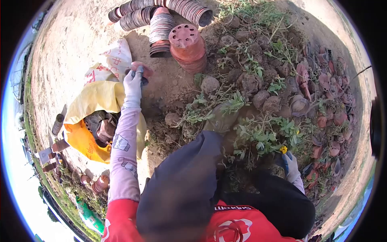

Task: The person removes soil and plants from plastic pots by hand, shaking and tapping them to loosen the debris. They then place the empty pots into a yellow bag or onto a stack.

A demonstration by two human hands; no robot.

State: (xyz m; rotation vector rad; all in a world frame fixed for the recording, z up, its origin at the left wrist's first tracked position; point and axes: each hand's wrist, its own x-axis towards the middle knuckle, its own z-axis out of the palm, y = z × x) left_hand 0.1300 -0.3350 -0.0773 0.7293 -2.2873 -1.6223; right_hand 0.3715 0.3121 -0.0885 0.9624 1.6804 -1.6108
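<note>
My left hand (133, 84), in a white glove, reaches forward past the yellow sack and is closed on a reddish plastic plant pot (146, 72). Well to the right, my right hand (290, 164), in a white and blue glove, is low beside a leafy plant with a yellow flower (283, 149). Its fingers are mostly hidden in shadow. Near my left hand stands a stack of reddish pots (188, 48), upside down, with holes in the top one's base. Round soil clods (210, 84) with uprooted weeds lie between my hands.
Long rows of nested pots (183, 11) lie at the back. The open yellow sack (96, 97) holds dark and reddish pots, with a white printed sack (117, 60) behind it. Scattered pots (334, 117) cover the right side. A green bag (88, 215) lies lower left.
</note>
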